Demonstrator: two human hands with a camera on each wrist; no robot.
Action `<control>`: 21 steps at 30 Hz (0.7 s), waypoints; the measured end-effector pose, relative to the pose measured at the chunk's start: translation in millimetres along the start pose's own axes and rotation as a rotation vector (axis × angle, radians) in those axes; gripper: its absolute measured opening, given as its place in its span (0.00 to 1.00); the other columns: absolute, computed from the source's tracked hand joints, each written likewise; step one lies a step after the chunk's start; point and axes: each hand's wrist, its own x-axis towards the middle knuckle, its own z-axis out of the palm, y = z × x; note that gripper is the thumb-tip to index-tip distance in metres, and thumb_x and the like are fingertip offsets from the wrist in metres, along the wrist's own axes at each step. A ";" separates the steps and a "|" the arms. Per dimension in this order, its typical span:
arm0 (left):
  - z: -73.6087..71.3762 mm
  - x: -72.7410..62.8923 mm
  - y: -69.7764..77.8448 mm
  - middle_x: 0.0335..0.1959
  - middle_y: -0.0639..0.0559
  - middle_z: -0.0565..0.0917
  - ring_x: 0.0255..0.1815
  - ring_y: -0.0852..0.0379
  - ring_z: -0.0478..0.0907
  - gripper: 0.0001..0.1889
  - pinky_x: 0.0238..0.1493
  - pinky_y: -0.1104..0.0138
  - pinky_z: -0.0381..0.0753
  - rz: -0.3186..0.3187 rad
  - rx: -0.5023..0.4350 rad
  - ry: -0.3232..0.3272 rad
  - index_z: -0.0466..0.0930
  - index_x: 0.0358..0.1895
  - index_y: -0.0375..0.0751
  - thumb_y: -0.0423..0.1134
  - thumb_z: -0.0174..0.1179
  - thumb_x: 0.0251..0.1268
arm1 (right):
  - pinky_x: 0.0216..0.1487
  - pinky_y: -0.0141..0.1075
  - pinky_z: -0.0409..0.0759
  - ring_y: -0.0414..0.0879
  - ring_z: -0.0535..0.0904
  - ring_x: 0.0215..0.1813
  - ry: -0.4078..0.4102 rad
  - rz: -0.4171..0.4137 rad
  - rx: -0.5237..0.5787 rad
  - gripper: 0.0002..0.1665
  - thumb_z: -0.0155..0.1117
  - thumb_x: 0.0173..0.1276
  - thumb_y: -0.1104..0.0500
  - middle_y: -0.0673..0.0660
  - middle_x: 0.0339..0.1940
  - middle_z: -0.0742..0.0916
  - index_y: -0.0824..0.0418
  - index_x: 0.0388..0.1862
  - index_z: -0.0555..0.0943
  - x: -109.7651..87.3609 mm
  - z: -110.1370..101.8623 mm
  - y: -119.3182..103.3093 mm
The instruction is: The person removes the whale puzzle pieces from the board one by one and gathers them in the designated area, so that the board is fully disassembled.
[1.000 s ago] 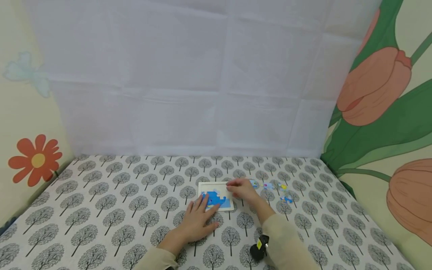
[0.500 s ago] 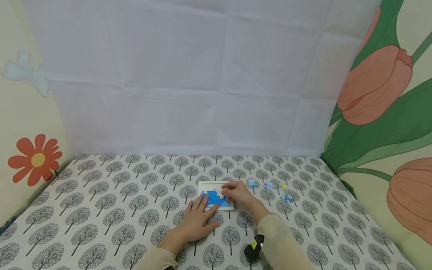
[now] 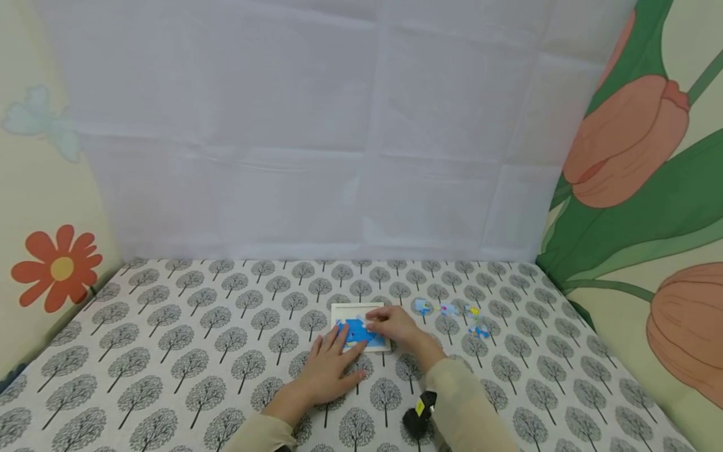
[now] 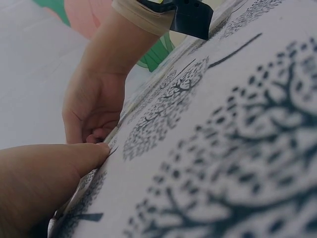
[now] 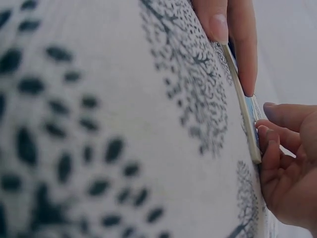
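Note:
A small white-framed jigsaw puzzle [image 3: 339, 307] lies on the table, with a blue whale picture partly filling its tray. My left hand [image 3: 330, 370] lies over the lower left of the puzzle, fingers spread and fairly straight, fingertips on the picture. The right hand [image 3: 398, 326] is over the upper right part, with thumb and fingers drawn together in a pinch on a puzzle piece that they mostly hide. From the right wrist, the bent right fingers [image 5: 271, 148] are seen at the frame's edge, near an extended left finger [image 5: 245, 59].
Several loose puzzle pieces lie right of the frame: a light blue one [image 3: 422, 306], a pale one [image 3: 448, 310], a yellow one [image 3: 474, 311] and a blue one [image 3: 479, 333]. A tree-patterned cloth [image 3: 226, 342] covers the table. Behind it hangs a white sheet [image 3: 294, 188].
My right hand has moved left and slightly down, from the frame's right edge to over the picture. The left hand has stayed in place.

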 end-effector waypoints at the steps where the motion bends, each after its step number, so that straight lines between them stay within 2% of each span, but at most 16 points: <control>1: 0.1 0.1 -0.2 0.65 0.35 0.48 0.64 0.40 0.38 0.29 0.57 0.43 0.40 0.000 0.003 0.003 0.60 0.63 0.47 0.56 0.44 0.60 | 0.34 0.35 0.72 0.43 0.72 0.34 -0.005 0.001 -0.017 0.18 0.62 0.56 0.58 0.51 0.33 0.78 0.61 0.46 0.79 -0.4 -0.2 -1.2; 7: -0.9 0.6 0.1 0.64 0.35 0.48 0.64 0.39 0.40 0.29 0.56 0.43 0.41 -0.004 0.005 0.008 0.61 0.63 0.47 0.56 0.45 0.60 | 0.33 0.35 0.71 0.43 0.71 0.32 -0.028 -0.004 -0.085 0.17 0.61 0.56 0.57 0.50 0.32 0.77 0.59 0.45 0.79 -1.6 -1.1 -7.2; 15: -3.1 0.5 1.4 0.64 0.34 0.49 0.64 0.39 0.40 0.28 0.56 0.42 0.43 -0.004 -0.001 -0.012 0.62 0.62 0.47 0.55 0.46 0.60 | 0.37 0.38 0.72 0.43 0.72 0.35 0.003 0.034 -0.043 0.13 0.58 0.58 0.60 0.51 0.34 0.79 0.60 0.42 0.80 -0.1 1.4 -7.2; 21: -5.0 0.3 2.8 0.64 0.34 0.49 0.64 0.38 0.41 0.28 0.55 0.42 0.43 -0.008 -0.009 -0.015 0.62 0.62 0.46 0.54 0.46 0.60 | 0.33 0.37 0.70 0.44 0.70 0.33 0.029 0.064 -0.011 0.10 0.55 0.60 0.62 0.52 0.34 0.76 0.59 0.40 0.80 3.0 3.9 -6.7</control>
